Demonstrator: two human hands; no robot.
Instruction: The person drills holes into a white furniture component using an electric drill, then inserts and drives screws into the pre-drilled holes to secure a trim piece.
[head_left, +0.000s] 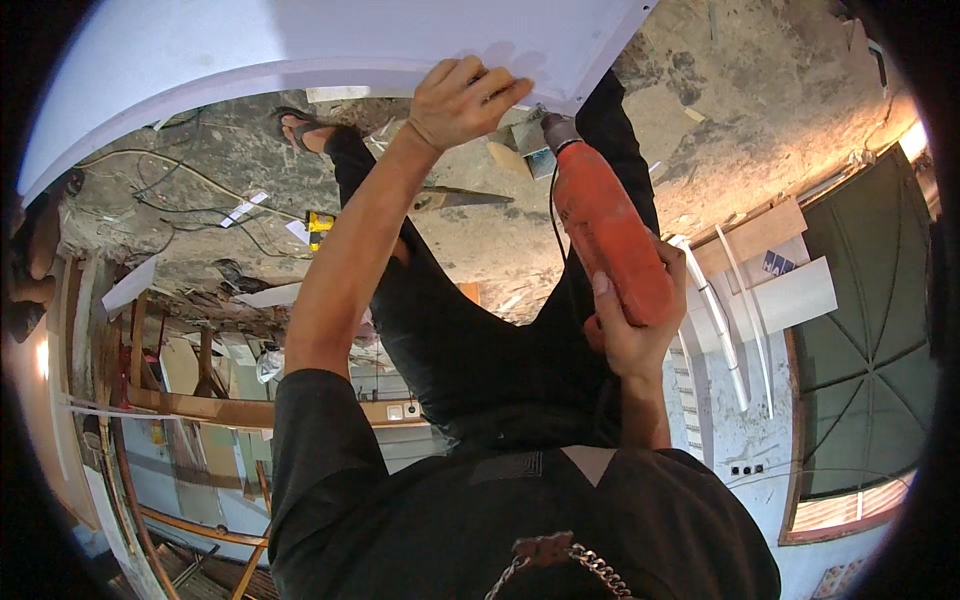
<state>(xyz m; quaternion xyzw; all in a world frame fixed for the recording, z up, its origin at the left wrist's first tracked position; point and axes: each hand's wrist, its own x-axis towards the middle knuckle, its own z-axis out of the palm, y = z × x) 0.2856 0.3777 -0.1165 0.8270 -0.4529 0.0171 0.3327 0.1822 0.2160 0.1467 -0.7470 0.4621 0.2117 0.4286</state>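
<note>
A large white panel (350,35) with a raised rim spans the top of the view. My left hand (468,100) is at its near edge, fingers bent and closed against the rim; the fingertips are partly hidden. My right hand (638,315) grips a red power drill (608,220) by its rear end, its body tilted up and to the left. The drill's dark chuck (557,130) is close to the panel's edge, just right of my left fingers. Whether a bit touches the panel, I cannot tell. A black cord hangs beside the drill.
A handsaw (465,198) lies on the rough, littered floor between my legs. Left of my left leg are a yellow-and-black tool (319,230) and loose cables (185,165). Boards and white strips (770,290) stand at the right, near a dark green panelled surface (870,330).
</note>
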